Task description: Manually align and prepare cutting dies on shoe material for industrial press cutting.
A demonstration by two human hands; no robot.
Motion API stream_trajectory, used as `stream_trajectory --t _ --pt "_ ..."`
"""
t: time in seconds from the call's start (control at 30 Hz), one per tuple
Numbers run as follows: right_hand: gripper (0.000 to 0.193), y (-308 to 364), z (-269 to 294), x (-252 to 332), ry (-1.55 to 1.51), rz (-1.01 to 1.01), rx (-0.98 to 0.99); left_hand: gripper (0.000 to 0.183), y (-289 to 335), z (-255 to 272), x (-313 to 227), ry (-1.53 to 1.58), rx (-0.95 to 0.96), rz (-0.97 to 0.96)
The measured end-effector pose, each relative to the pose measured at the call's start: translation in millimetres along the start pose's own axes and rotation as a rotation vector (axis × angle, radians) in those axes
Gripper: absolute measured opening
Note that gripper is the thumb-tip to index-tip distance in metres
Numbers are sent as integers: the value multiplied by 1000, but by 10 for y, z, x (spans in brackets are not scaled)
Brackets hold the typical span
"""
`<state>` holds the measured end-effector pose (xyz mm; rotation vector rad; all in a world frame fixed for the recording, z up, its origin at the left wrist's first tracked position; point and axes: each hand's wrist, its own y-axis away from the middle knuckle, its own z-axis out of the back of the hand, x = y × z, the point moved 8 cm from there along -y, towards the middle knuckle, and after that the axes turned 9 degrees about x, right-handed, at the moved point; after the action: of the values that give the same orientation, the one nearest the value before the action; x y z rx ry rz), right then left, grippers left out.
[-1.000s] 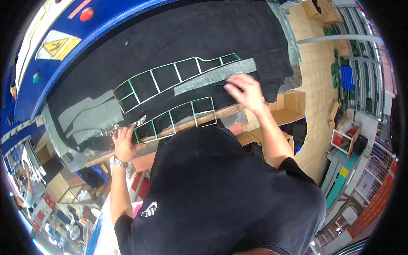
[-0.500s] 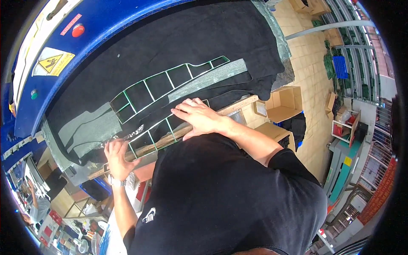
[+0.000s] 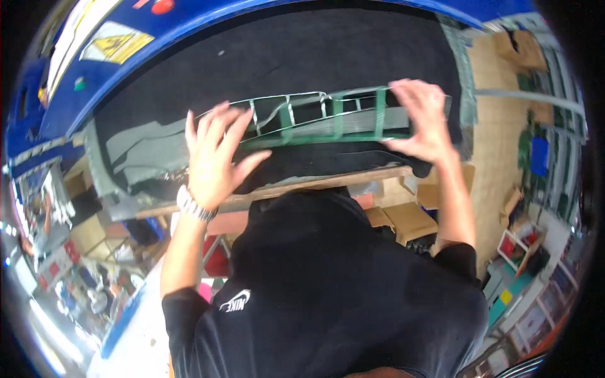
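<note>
A green-sided, ladder-shaped metal cutting die (image 3: 338, 126) is held between my two hands above black sheet material (image 3: 302, 47), smeared by motion. My left hand (image 3: 217, 157) is around its left end, with the thumb on the near side. My right hand (image 3: 425, 123) grips its right end, fingers at the far edge and thumb at the near edge. Behind it, a second cutting die (image 3: 288, 107) lies on the black sheet, partly hidden by the held one. Grey-green cutting board (image 3: 148, 148) shows where the sheet is cut away.
A blue machine body (image 3: 208, 25) with a red button (image 3: 162, 6) and a yellow warning sign (image 3: 120, 43) curves along the far side. A wooden rail (image 3: 302, 184) edges the table near me. Cardboard boxes (image 3: 413, 220) stand below right.
The nearer cutting die has risen off the table's near edge and moved away from me, beside the other die. Both hands moved forward, the right one further right. My view has turned.
</note>
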<state>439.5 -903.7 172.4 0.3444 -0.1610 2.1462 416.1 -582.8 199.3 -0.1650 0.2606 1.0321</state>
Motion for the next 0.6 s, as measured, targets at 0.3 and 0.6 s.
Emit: stream_trajectory --t 0.3,0.6 --pt "100 -308 -249 -1304 -10 -63 9 68 -251 -643 894 191 -28 330" --pt "99 -585 -691 -1398 -75 -4 76 54 -236 -1178 899 153 56 527"
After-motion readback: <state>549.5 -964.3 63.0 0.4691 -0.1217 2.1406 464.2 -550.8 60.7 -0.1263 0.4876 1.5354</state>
